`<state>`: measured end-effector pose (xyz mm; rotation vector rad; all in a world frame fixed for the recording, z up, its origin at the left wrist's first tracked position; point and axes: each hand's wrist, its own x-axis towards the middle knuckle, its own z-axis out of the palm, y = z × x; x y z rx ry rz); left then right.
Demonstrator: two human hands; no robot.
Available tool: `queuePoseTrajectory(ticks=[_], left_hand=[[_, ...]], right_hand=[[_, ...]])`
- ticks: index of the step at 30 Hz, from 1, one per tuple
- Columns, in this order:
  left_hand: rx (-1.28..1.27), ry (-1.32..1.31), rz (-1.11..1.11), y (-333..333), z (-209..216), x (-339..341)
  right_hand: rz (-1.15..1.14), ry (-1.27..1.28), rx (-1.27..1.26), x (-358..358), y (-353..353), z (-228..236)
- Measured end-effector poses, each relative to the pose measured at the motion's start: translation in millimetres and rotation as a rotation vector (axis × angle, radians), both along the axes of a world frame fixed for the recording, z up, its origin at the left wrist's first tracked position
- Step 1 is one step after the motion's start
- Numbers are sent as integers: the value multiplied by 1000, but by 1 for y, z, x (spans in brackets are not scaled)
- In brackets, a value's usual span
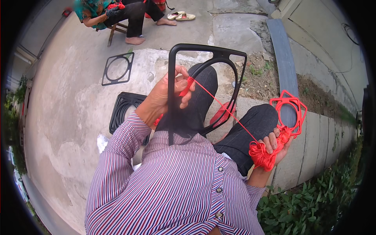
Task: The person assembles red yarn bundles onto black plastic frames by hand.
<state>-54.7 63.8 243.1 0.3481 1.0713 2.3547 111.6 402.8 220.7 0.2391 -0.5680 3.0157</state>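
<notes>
One taut red cord (pixel 243 125)
Left fingers (pixel 181 85) pinch wrapping (pixel 187 86) on black frame (pixel 171 64), right fingers (pixel 268 143) clutch the bundle (pixel 260 155); slack could mean snarls tbh

The left grip (pixel 165 93) holds a black frame (pixel 211 47), the right grip (pixel 271 142) red cord (pixel 261 157).

Looks like an open-air yard (pixel 70 164) in daylight. Has, left of the grey plank (pixel 284 55), cracked concrete paving (pixel 84 94) and, farther off, a low wooden stool (pixel 111 34) bearing a seated person (pixel 131 19). Shows weedy soil (pixel 252 84) against the plank's left edge, a pale wall (pixel 329 39) to its right, and concrete slabs (pixel 309 152) and a leafy hedge (pixel 305 207) on its near side.
</notes>
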Motion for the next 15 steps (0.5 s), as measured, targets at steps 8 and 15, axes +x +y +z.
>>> queuePoseTrajectory(ticks=[8, 15], left_hand=[[-144, -77, 72, 21, 18, 9], [73, -152, -155, 51, 27, 38]], right_hand=[[-109, -304, -81, -30, -7, -17], [-11, -141, 734, -71, -89, 66]])
